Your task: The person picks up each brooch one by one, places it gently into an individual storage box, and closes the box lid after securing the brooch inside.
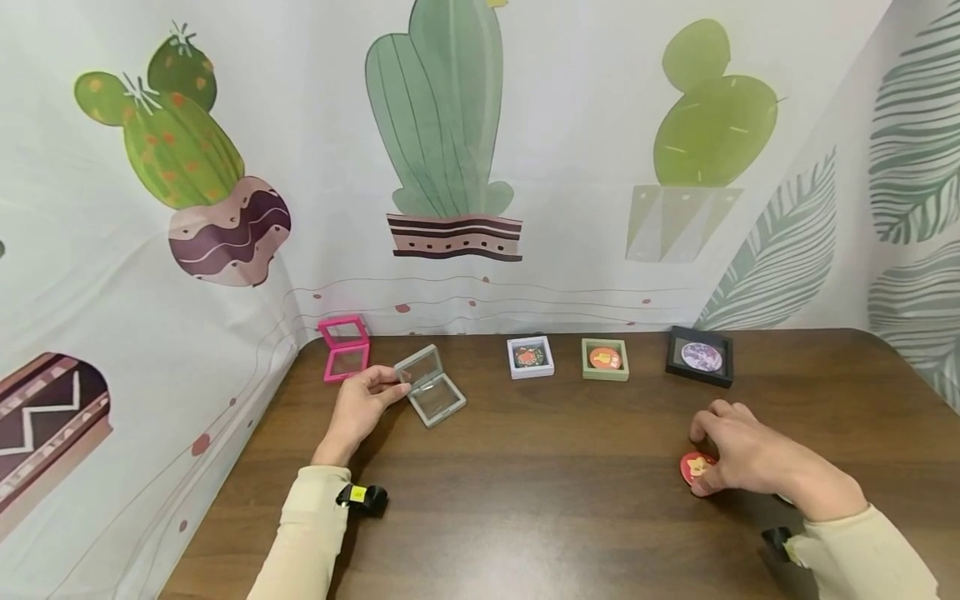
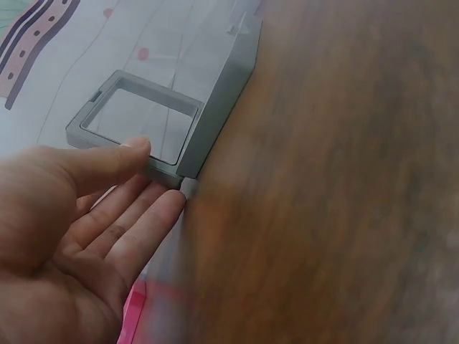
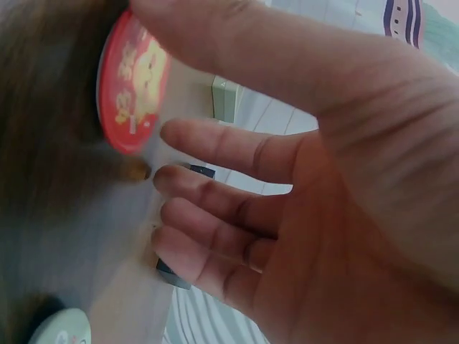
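My left hand (image 1: 362, 410) pinches the raised lid of a grey hinged display case (image 1: 437, 400) between thumb and fingers. The case is unfolded, and each half has a clear window; the left wrist view shows the thumb (image 2: 115, 161) over the lid's frame. At the right, my right hand (image 1: 757, 454) is over a red round badge (image 1: 696, 468) with a yellow figure on it. Its thumb lies at the badge's edge, while the other fingers are spread apart and loosely bent beyond it in the right wrist view. The badge (image 3: 135, 86) lies on the table.
A pink hinged case (image 1: 347, 346) stands unfolded at the back left. Along the back edge sit a white case (image 1: 530, 367), a green case (image 1: 604, 373) and a black case (image 1: 701, 375), each holding a round piece. A pale round badge (image 3: 64, 331) lies near my right wrist.
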Available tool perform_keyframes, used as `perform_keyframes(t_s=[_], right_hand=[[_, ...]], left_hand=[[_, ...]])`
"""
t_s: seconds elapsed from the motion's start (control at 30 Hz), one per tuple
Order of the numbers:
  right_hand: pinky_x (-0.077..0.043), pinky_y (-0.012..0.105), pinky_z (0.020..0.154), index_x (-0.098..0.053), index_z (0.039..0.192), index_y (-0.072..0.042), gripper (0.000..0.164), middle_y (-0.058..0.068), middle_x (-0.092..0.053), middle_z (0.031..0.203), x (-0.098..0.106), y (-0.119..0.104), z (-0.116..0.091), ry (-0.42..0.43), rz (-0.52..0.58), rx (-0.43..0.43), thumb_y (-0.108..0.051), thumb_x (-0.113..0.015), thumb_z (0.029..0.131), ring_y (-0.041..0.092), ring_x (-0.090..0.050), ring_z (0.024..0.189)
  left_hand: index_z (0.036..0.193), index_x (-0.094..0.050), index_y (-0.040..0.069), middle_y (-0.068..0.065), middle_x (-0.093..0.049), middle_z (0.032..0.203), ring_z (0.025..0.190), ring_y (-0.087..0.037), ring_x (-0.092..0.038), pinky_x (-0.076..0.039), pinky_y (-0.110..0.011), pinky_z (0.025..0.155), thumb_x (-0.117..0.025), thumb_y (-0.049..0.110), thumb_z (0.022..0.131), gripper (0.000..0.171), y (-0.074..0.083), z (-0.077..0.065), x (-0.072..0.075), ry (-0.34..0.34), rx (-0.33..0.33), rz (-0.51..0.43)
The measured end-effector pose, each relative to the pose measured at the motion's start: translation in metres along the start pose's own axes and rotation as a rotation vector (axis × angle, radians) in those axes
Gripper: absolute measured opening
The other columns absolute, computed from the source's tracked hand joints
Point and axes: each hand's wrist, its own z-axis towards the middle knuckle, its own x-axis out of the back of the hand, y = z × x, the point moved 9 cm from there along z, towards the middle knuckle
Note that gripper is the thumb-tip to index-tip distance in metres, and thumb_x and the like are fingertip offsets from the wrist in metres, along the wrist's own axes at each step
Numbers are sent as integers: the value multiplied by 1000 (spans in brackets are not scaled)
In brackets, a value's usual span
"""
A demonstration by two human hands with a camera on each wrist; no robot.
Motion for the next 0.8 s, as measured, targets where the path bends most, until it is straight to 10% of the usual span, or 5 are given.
perform_keyframes(t_s=[0.27, 0.53, 0.8], right_hand=[[-50, 45, 77, -62, 96, -7, 61, 6, -51, 97, -2, -2, -2, -25, -28, -16, -33, -104, 61, 33, -49, 95], [-46, 41, 73, -60, 88, -8, 54, 5, -48, 92, -3, -7, -4, 4, -85, 2, -29, -102, 60, 30, -48, 88], [-44, 38, 69, -57, 80, -11, 51, 3, -45, 86, -2, -7, -5, 32, -118, 10, -29, -101, 60, 28, -46, 84]], left_hand=[[113, -76, -3, -15, -78, 109, 101, -23, -73, -55, -22, 81, -86, 14, 91, 29, 2, -2, 4, 9, 8, 77], [125, -71, -1, -18, -72, 125, 122, -36, -65, -50, -53, 107, -91, 29, 85, 54, 6, -5, -1, -61, 1, 207], [134, -61, 0, -25, -51, 154, 153, -43, -33, -27, -61, 123, -97, 40, 75, 80, 5, -10, -20, -191, -11, 281]])
